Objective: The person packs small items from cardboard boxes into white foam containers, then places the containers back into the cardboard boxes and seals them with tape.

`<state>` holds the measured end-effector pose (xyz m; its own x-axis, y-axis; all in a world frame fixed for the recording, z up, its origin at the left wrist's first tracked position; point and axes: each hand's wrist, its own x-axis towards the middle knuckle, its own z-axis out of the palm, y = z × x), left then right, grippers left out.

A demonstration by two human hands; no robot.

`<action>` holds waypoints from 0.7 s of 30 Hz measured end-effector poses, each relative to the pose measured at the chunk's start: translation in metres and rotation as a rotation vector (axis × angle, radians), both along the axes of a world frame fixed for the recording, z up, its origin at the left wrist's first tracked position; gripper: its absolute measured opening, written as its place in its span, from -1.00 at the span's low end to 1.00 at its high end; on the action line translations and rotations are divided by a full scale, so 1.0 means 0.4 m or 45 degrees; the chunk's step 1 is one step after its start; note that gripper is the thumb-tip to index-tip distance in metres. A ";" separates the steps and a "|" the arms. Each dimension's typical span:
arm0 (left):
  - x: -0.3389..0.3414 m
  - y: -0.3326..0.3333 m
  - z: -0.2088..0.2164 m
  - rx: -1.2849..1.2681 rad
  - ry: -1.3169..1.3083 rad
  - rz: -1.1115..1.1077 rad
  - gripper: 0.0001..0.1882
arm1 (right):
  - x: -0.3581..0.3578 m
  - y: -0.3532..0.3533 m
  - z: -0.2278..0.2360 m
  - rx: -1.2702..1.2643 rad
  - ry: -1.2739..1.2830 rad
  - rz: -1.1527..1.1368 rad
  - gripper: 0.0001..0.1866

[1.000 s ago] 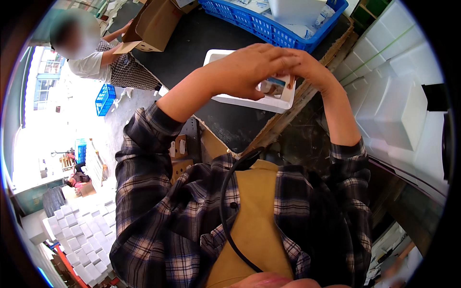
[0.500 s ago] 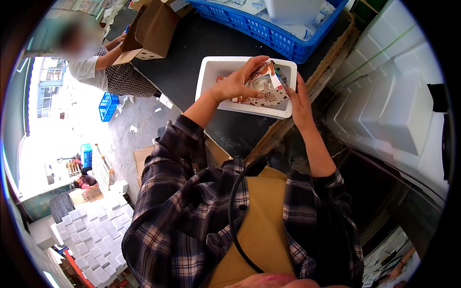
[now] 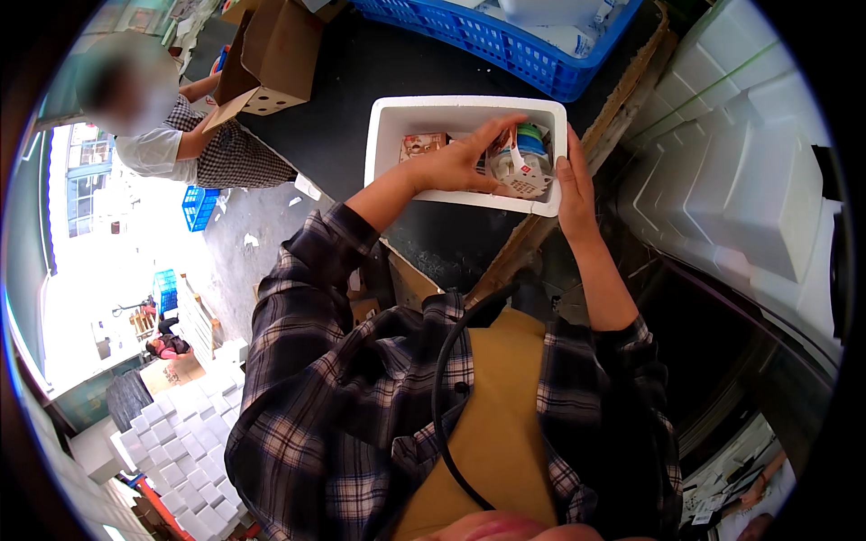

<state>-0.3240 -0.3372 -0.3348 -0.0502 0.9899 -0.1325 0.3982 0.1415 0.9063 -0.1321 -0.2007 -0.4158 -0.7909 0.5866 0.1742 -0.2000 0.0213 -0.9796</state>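
A white foam box (image 3: 382, 135) stands on the dark table in front of me. My left hand (image 3: 462, 164) reaches into it, thumb and fingers curved round a printed carton sleeve (image 3: 525, 184). Within the sleeve shows a clear container (image 3: 510, 167), and green and blue round pieces (image 3: 530, 141) sit at its far end; their kind is unclear. My right hand (image 3: 575, 187) grips the box's right wall, thumb at the rim and fingers outside. Another printed pack (image 3: 422, 145) lies in the box's left part.
Beyond the foam box is a blue plastic crate (image 3: 505, 56) of white packs. A co-worker (image 3: 203, 149) handles an open cardboard box (image 3: 293, 63) at the far left. White foam boxes (image 3: 749, 189) are stacked at right, and white boxes (image 3: 194, 442) at lower left.
The printed sleeve has gone lower into the foam box, and the green and blue pieces now show. My right hand has moved from the sleeve to the box's right wall.
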 end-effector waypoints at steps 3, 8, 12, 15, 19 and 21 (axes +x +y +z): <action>-0.012 0.011 -0.030 -0.018 0.143 -0.101 0.09 | -0.001 -0.009 0.003 -0.006 -0.034 -0.058 -0.41; -0.023 0.056 -0.038 -0.017 0.688 -0.341 0.02 | 0.003 -0.005 0.023 0.064 -0.103 -0.047 -0.43; -0.001 0.122 -0.046 -0.053 1.038 -0.544 -0.05 | 0.010 -0.010 0.031 0.059 -0.122 -0.058 -0.45; 0.038 0.175 -0.025 -0.257 1.245 -0.674 -0.07 | 0.005 -0.004 0.030 0.076 -0.090 -0.063 -0.46; 0.067 0.191 -0.035 -0.393 1.365 -0.758 -0.07 | 0.011 -0.013 0.042 0.048 -0.151 -0.060 -0.46; 0.064 0.194 -0.089 -0.410 1.392 -0.742 -0.05 | 0.008 -0.013 0.048 0.049 -0.166 -0.076 -0.46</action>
